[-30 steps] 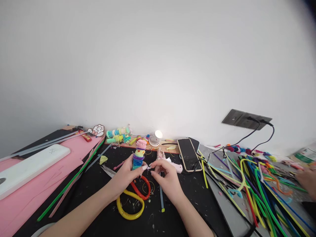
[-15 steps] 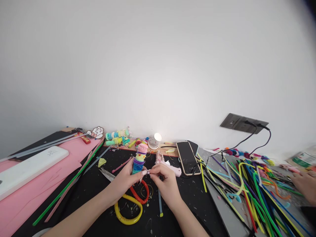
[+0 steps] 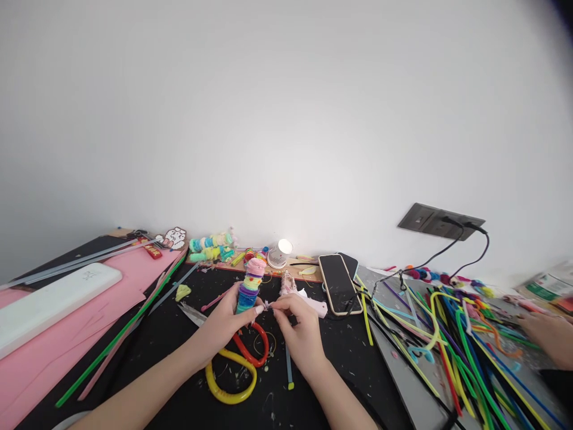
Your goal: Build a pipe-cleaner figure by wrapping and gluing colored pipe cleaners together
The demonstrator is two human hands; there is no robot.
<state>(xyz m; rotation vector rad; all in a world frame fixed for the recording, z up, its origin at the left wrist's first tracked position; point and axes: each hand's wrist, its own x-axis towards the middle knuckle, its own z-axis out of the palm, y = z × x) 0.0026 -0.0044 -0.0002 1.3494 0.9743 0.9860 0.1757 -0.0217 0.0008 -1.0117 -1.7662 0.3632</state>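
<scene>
My left hand (image 3: 224, 322) is closed around a striped fuzzy figure (image 3: 251, 288), banded in pink, yellow, purple and blue, that stands upright in the grip. Beside it, my right hand (image 3: 301, 325) pinches a small pale purple piece (image 3: 268, 306) by its end, close to my left thumb; what that piece is made of is too small to tell. Beneath the hands lie scissors (image 3: 230, 399) with one yellow and one red handle, their blades partly under my left hand. A glue gun (image 3: 320, 308), pale pink, rests behind my right hand.
A phone (image 3: 339, 285) lies right of the hands, and a paper cup (image 3: 278, 255) stands by the wall. Pipe cleaners (image 3: 465, 340) cover the right side, where another person's hand (image 3: 548, 334) rests. A white oblong case (image 3: 58, 307) lies on pink sheets at left.
My right hand has drawn slightly away from my left, so more of the small purple piece shows between them. The whole view has shifted a little.
</scene>
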